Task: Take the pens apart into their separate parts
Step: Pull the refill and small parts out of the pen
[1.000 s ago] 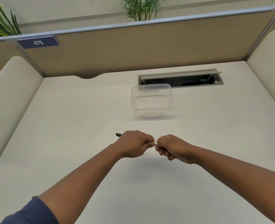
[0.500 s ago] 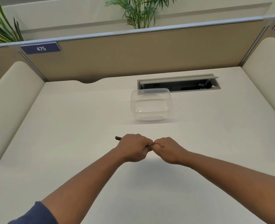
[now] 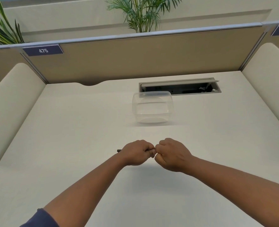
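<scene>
We see both forearms reach forward over the pale surface, fists meeting knuckle to knuckle. The left hand has its fingers curled tight round one pen; only its dark end shows, poking out past the outer side of those fingers. The right hand is curled too, touching the left, and we cannot tell what it grips. One clear plastic container stands well beyond the fingers.

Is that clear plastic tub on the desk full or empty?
Empty. The clear plastic tub is see-through, and only the pale desk shows through its walls and bottom; no pen parts lie inside.
</scene>
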Motion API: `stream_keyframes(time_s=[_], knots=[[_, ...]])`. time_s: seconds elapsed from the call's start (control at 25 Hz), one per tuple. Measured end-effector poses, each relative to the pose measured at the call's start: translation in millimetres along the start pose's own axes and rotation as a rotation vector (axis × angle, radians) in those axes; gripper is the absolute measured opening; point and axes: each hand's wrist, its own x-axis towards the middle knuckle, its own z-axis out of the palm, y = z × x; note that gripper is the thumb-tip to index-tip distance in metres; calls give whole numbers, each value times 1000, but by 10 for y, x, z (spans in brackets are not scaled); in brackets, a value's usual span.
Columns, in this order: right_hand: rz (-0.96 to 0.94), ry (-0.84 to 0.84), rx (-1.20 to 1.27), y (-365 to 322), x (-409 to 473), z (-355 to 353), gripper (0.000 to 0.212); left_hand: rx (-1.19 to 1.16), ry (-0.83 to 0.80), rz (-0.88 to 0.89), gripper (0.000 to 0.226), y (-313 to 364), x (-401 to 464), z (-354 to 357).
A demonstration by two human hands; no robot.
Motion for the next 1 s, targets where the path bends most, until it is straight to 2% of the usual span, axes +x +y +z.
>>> stream_keyframes(time_s=[0.08, 0.28, 0.4, 0.56, 0.76, 0.88, 1.0], knots=[[81, 8, 151, 18, -33, 10, 29, -51, 32, 2, 29, -49, -10, 6], [548, 9, 820, -1, -71, 84, 27, -211, 87, 16, 30, -145, -3, 52], [683, 26, 1096, -44, -100, 125, 23, -280, 102, 23, 29, -164, 4, 116], [733, 81, 1294, -91, -130, 158, 14, -377, 115, 24, 26, -163, 14, 168], [866, 138, 1515, -199, -95, 213, 14, -543, 233, 43, 21, -75, 24, 246], [912, 131, 1512, -237, -78, 238, 22, -733, 241, -2, 16, -46, 33, 250], [919, 20, 1388, -257, -70, 241, 39, -837, 285, -51, 12, -41, 66, 258]])
